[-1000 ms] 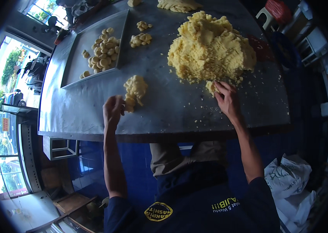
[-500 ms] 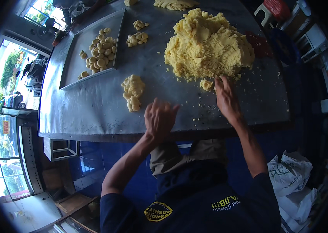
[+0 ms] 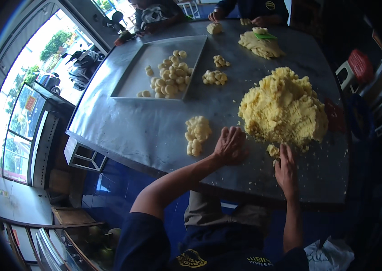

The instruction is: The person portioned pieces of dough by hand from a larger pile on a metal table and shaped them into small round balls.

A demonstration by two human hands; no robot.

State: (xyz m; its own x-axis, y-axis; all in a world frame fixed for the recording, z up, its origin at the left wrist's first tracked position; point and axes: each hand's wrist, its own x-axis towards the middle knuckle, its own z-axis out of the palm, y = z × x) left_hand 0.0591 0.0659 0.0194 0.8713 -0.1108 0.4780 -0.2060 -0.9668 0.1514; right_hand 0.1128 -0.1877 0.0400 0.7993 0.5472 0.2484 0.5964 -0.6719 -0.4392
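Note:
A big heap of crumbly yellow filling (image 3: 285, 106) sits on the metal table. At its near edge lies a small yellow lump (image 3: 272, 150). My right hand (image 3: 285, 169) is beside this lump, its fingers stretched toward the heap; whether they touch the lump is hard to make out. To the left of it, my left hand (image 3: 230, 147) is curled low over the table with its knuckles up, and what lies under the fingers is hidden. A cluster of pale dough pieces (image 3: 197, 131) rests just left of my left hand.
A metal tray (image 3: 130, 88) of round dough balls (image 3: 170, 77) stands at the far left. Beyond it are small dough clusters (image 3: 215, 77) and a large dough slab (image 3: 261, 44) with a green scraper (image 3: 265, 36). Other people's hands (image 3: 261, 21) work at the far edge.
The view has shifted, bringing the table's far side and other people into sight. My left hand has moved right, away from the pale cluster, toward the heap. My right hand stays by the lump.

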